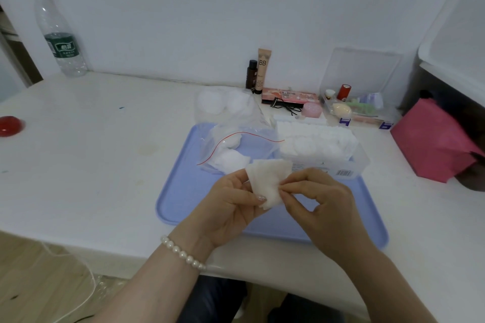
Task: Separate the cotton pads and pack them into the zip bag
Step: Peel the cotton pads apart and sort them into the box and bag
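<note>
White worktop, blue tray on it. Zip bag lies open on tray, a few pads inside; box of pads beside it. Left hand and right hand both pinch one cotton pad above tray. Pad likely light, soft, tears easily: take hold at the edge layers, peel gently.

White worktop against the wall.
It carries a blue tray, water bottle, red dome, and pink paper.
</note>
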Available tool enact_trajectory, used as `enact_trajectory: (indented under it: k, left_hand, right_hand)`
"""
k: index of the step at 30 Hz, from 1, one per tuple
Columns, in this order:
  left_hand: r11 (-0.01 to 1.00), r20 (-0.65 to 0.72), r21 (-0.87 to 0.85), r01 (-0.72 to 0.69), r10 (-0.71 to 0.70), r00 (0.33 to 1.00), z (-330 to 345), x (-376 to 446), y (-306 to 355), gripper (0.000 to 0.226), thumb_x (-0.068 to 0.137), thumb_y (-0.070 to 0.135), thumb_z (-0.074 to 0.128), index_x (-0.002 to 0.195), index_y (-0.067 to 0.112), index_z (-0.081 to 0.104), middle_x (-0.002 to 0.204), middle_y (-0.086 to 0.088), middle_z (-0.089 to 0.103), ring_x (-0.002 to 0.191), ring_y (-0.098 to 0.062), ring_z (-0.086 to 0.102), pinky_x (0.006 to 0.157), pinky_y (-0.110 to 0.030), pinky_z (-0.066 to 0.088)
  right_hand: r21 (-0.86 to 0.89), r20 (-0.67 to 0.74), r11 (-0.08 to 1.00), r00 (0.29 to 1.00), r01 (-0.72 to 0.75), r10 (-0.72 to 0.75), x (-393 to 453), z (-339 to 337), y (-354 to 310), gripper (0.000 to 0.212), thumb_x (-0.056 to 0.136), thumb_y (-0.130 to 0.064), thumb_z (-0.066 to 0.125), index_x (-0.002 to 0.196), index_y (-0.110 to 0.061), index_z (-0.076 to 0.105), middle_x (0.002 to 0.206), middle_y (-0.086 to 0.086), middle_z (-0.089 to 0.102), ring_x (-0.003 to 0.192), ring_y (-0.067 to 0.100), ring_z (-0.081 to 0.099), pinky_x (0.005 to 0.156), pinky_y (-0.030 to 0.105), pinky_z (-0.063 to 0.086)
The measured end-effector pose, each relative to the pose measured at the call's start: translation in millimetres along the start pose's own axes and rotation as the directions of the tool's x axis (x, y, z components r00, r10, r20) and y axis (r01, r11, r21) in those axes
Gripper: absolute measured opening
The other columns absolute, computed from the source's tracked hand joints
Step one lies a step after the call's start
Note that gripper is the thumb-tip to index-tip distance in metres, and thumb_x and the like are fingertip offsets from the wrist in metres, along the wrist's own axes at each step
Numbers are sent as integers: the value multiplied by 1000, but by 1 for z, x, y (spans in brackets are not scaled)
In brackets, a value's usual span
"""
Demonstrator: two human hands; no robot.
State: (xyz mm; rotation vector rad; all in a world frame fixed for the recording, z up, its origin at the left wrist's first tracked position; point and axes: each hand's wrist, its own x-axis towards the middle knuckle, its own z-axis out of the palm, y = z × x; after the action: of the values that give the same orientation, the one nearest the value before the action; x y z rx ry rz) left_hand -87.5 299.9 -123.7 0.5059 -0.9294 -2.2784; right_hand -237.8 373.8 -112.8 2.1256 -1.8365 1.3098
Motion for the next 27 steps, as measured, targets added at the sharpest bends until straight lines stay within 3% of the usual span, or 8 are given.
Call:
enact_trajectory:
  k: [7, 12, 16, 19, 22, 24, 27]
  left_hand:
    - [999, -5, 35, 10, -10, 1000, -1, 0, -1, 57, 65, -15, 46, 120, -5, 55, 108, -22, 65, 95, -29, 65, 85, -35, 54]
    - [999, -12, 40, 1, -1, 1000, -1, 0, -2, 56, 64, -15, 45, 118, -4, 56, 101, -20, 68, 89, -26, 68, 78, -31, 57]
    - [998, -25, 65, 6, -5, 1000, -1, 0, -3, 59, 63, -15, 45, 121, -5, 55, 115, -27, 62, 104, -35, 61, 88, -37, 52]
    - [998, -31, 62, 0, 2, 1000, 0, 1, -4, 56, 61, -14, 44, 115, -3, 59, 106, -22, 66, 93, -28, 66, 81, -33, 55]
    - [998, -55, 63, -5, 8, 998, 2, 2, -5, 54, 59, -13, 44, 109, -1, 61, 98, -17, 67, 87, -24, 66, 78, -32, 55]
    - [998, -71, 67, -6, 11, 997, 5, 2, -6, 49, 61, -14, 47, 105, -1, 63, 95, -15, 68, 84, -23, 67, 76, -31, 55]
    - [997, -132, 76, -13, 23, 991, 10, 3, -6, 31, 81, -14, 48, 104, -1, 63, 93, -14, 69, 79, -20, 68, 69, -27, 57]
  right_hand:
    - [-74, 34, 997, 999, 39, -37, -4, 2, 1, 22, 76, -32, 61, 75, -14, 75, 84, -6, 67, 81, 3, 56, 69, 27, 53]
    - [-14, 18, 1000, 1000, 5, -5, -2, 2, 2, 25, 76, -31, 56, 72, -13, 74, 81, -7, 67, 78, 2, 58, 69, 15, 48]
    - [99, 7, 992, 996, -84, 84, 0, 1, -1, 27, 75, -32, 56, 72, -13, 74, 77, -13, 66, 80, -2, 61, 69, 4, 44]
    - [221, -3, 950, 974, -220, 226, 1, 0, -2, 10, 75, -26, 64, 67, -27, 70, 70, -20, 67, 78, -5, 61, 68, 5, 44]
    - [319, 29, 876, 927, -362, 373, 3, 0, -1, 28, 82, -11, 67, 64, -33, 66, 66, -23, 67, 71, 0, 61, 67, 11, 45]
    - [323, 37, 865, 918, -385, 395, 3, 1, -4, 30, 84, -11, 65, 66, -35, 65, 66, -25, 66, 70, 1, 60, 66, 10, 44]
    - [231, 15, 914, 941, -333, 339, 0, 7, -7, 19, 87, -24, 62, 74, -37, 63, 72, -25, 66, 76, -2, 58, 66, 11, 43]
